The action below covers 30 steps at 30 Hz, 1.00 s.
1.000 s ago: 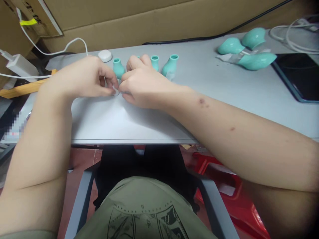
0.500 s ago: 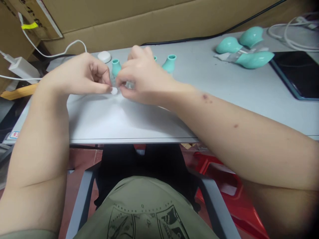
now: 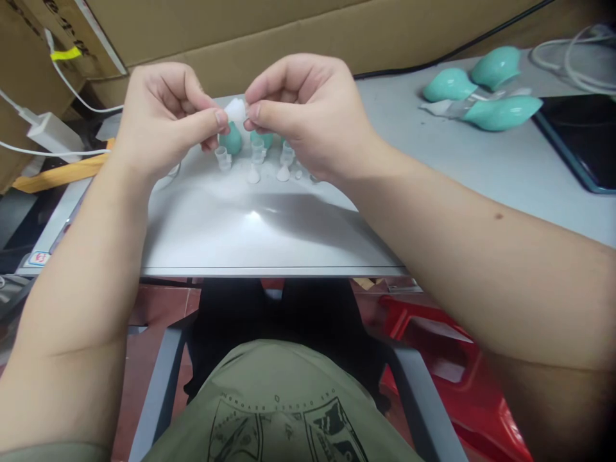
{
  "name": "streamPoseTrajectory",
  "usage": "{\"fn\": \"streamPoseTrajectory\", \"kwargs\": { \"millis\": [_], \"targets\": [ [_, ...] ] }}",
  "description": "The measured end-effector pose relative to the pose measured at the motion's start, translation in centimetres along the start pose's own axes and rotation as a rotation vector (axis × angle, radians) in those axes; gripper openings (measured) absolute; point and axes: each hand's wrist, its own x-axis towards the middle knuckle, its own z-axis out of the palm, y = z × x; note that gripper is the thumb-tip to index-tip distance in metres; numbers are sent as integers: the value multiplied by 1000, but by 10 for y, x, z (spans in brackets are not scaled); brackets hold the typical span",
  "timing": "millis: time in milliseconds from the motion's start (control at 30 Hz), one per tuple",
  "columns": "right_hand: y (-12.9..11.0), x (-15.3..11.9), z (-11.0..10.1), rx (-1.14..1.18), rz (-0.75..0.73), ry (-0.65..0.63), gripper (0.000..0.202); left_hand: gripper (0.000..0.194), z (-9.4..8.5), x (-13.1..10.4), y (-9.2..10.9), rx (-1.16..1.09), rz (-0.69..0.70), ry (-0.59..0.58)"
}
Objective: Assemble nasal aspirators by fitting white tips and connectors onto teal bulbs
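Between my two hands, above the table, is a small whitish translucent piece [image 3: 235,110]. My left hand [image 3: 180,112] pinches its left side between thumb and fingers. On its right side, the thumb and forefinger of my right hand [image 3: 293,106] are closed on a small clear part whose shape is hard to make out. Behind and below the hands stand teal bulbs [image 3: 231,138], partly hidden. In front of them are clear little cups [image 3: 224,158] and small white cone-shaped pieces [image 3: 253,173] on the table.
Three teal bulbs with clear tips [image 3: 503,113] lie at the back right, beside a dark tablet [image 3: 582,138] and a coiled white cable [image 3: 572,64]. A white charger [image 3: 55,136] and a yellow-orange strip [image 3: 62,174] are at the left. A red stool [image 3: 452,359] stands below right.
Both hands have risen from near the tabletop, bringing up the whitish piece between them. The clear cups and white cones they covered now show.
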Motion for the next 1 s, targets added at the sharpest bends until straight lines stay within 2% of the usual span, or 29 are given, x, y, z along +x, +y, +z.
{"fn": "streamPoseTrajectory", "kwargs": {
  "millis": [233,367,467,567,700,767,867,1000],
  "targets": [
    [3,-1,0,72,72,29,22,39,-3,-4,1,36,-112,-35],
    [1,-2,-1,64,69,34,20,60,-5,-6,-1,85,-106,-167],
    [3,-3,-3,87,56,52,14,48,0,-7,-3,152,-21,-158],
    [5,-2,-4,116,49,68,15,37,5,-8,4,197,45,-118],
    [5,1,-4,90,48,78,20,28,8,-11,23,338,-63,-139],
    [4,1,-4,83,55,91,20,30,7,-13,27,382,-60,-152],
    [2,0,-3,96,75,76,18,33,3,-14,18,406,-8,-162],
    [-1,-1,-3,43,30,53,16,29,1,-11,-4,358,19,-96]
  ]
}}
